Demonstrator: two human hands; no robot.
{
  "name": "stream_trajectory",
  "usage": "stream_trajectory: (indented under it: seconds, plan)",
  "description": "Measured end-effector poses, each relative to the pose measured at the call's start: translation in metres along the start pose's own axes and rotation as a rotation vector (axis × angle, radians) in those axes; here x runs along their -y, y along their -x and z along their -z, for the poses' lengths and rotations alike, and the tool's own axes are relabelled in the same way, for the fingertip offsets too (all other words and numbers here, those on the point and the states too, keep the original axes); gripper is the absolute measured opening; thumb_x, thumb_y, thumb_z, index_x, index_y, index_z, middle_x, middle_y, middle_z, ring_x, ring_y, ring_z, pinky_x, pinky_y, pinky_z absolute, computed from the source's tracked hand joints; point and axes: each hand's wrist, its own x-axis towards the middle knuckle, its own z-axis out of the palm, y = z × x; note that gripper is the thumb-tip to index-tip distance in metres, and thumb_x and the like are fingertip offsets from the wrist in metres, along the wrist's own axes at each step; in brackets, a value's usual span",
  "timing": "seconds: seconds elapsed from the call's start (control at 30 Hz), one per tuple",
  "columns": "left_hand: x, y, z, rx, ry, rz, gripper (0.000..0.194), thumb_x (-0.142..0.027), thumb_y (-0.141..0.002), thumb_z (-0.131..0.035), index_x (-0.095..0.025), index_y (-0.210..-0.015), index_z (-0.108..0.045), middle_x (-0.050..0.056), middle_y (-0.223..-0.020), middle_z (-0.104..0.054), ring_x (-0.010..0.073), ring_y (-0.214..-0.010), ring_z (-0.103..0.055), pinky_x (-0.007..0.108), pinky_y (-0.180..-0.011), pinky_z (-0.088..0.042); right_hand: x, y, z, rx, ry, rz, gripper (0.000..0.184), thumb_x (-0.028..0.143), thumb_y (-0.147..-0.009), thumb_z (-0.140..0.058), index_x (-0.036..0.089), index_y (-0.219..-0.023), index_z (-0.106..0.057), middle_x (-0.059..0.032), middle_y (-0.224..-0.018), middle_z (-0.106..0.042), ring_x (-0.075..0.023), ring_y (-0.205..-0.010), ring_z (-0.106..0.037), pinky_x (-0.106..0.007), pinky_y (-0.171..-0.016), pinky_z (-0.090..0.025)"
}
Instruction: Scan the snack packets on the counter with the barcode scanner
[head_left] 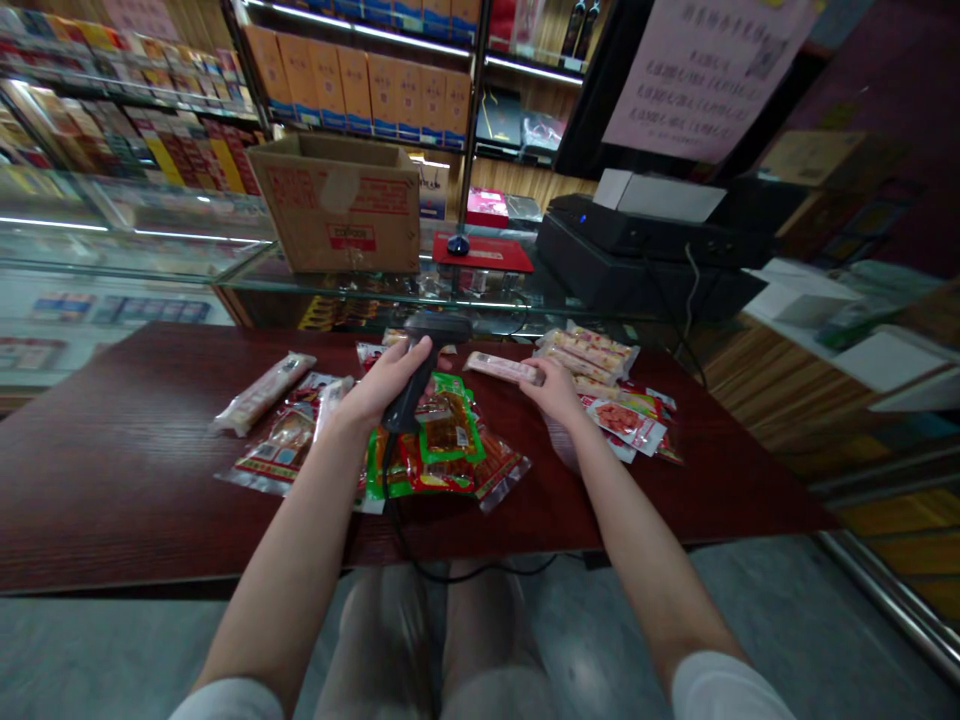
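I have the left hand point(390, 382) curled around the grip of the scanner point(411, 400), with no visible slack, and the right hand point(556, 392) pinching the right-hand end of a slim pale pack point(499, 368), thumb and fingers brought down to its thickness. The pack is just right of the scanner, apart from it, over the middle of the worktop point(142, 450); whether it touches the surface I cannot tell. The scanner's head appears turned towards the pack, though its window is not visible to me. Assessment: the end grip is sound, as it leaves most of the wrapper uncovered. I would hold any printed code flat and square to the window; I cannot make one out from here. The film is probably glossy, so a slight tilt should cut glare, and a light pinch should avoid creasing. Points of caution: the green packs point(450, 432) lie just beside the scanner's grip, so I would aim clear of their labels; the cable point(403, 541) runs over the near edge and wants slack; the stacked packs point(589, 352) sit close beside the right hand and should not be brushed.
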Motion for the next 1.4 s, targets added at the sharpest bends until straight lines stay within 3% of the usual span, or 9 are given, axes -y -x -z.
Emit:
stream_trajectory:
  seconds: [0.17,0.33,0.53,0.83,1.0,1.13,1.2,1.3,1.4]
  plan:
    - [-0.002,0.002,-0.002,0.010,-0.015,0.002,0.054,-0.067,-0.076,-0.064,-0.016,-0.093,-0.053,-0.003,-0.053,-0.056,0.0087,-0.041,-0.048,0.020,-0.039,-0.037,-0.032,0.017,0.033,-0.224,-0.015,0.074,0.028,0.028,-0.074,-0.063,0.019,-0.099,-0.069,-0.0103,-0.103,-0.065,-0.0280,-0.103,-0.060,-0.047,-0.097,-0.046]
    - [-0.005,0.007,-0.008,0.052,-0.011,0.008,0.051,-0.061,-0.078,-0.064,-0.017,-0.101,-0.052,-0.005,-0.054,-0.056,0.0092,-0.043,-0.049,0.020,-0.041,-0.039,-0.027,0.031,0.037,-0.343,-0.018,0.101,0.030,0.030,-0.078,-0.059,0.020,-0.104,-0.067,-0.0103,-0.105,-0.061,-0.0268,-0.104,-0.059,-0.047,-0.098,-0.046]
    - [-0.004,0.006,-0.012,0.059,-0.037,0.022,0.049,-0.061,-0.080,-0.062,-0.018,-0.101,-0.051,-0.005,-0.054,-0.055,0.0090,-0.042,-0.049,0.020,-0.040,-0.038,-0.008,0.035,0.035,-0.355,0.051,0.128,0.029,0.030,-0.079,-0.058,0.023,-0.106,-0.065,-0.0098,-0.109,-0.058,-0.0271,-0.110,-0.057,-0.048,-0.102,-0.046]
    - [0.003,0.004,-0.017,0.122,-0.051,-0.014,0.055,-0.069,-0.074,-0.063,-0.018,-0.087,-0.049,-0.004,-0.052,-0.053,0.0084,-0.041,-0.048,0.019,-0.039,-0.036,0.002,0.039,0.033,-0.364,0.049,0.137,0.029,0.032,-0.080,-0.058,0.023,-0.106,-0.066,-0.0103,-0.109,-0.056,-0.0283,-0.111,-0.056,-0.049,-0.102,-0.046]
    - [-0.001,0.003,-0.006,0.012,-0.056,-0.039,0.055,-0.069,-0.074,-0.063,-0.018,-0.093,-0.051,-0.003,-0.055,-0.055,0.0095,-0.042,-0.049,0.020,-0.040,-0.037,-0.005,0.033,0.040,-0.455,0.071,0.124,0.034,0.034,-0.081,-0.056,0.021,-0.111,-0.065,-0.0113,-0.110,-0.054,-0.0287,-0.111,-0.055,-0.049,-0.102,-0.044]
    - [-0.007,0.001,0.021,-0.233,-0.089,-0.052,0.051,-0.054,-0.066,-0.074,-0.021,-0.096,-0.049,-0.005,-0.061,-0.056,0.0110,-0.048,-0.053,0.021,-0.045,-0.042,-0.033,0.008,0.062,-0.585,0.148,-0.021,0.041,0.034,-0.082,-0.053,0.016,-0.118,-0.062,-0.0142,-0.111,-0.054,-0.0297,-0.108,-0.055,-0.048,-0.098,-0.045]
    - [-0.007,-0.002,0.035,-0.361,-0.154,-0.035,0.048,-0.044,-0.062,-0.076,-0.021,-0.095,-0.050,-0.005,-0.064,-0.057,0.0121,-0.052,-0.055,0.022,-0.049,-0.044,-0.051,-0.006,0.074,-0.572,0.175,-0.120,0.044,0.033,-0.080,-0.053,0.015,-0.119,-0.061,-0.0152,-0.110,-0.055,-0.0299,-0.104,-0.056,-0.049,-0.096,-0.045]
    - [-0.001,-0.008,0.052,-0.522,-0.318,-0.009,0.036,-0.036,-0.061,-0.069,-0.019,-0.089,-0.055,-0.001,-0.071,-0.060,0.0150,-0.062,-0.057,0.024,-0.056,-0.046,-0.075,-0.021,0.087,-0.452,0.238,-0.324,0.038,0.033,-0.078,-0.054,0.016,-0.111,-0.065,-0.0156,-0.107,-0.059,-0.0319,-0.101,-0.056,-0.055,-0.094,-0.042]
    - [0.009,-0.017,0.062,-0.562,-0.438,0.003,0.029,-0.033,-0.060,-0.063,-0.018,-0.084,-0.057,0.002,-0.075,-0.063,0.0180,-0.070,-0.059,0.025,-0.060,-0.046,-0.084,-0.024,0.095,-0.373,0.315,-0.452,0.034,0.036,-0.078,-0.056,0.019,-0.106,-0.067,-0.0160,-0.112,-0.061,-0.0362,-0.108,-0.052,-0.062,-0.096,-0.037]
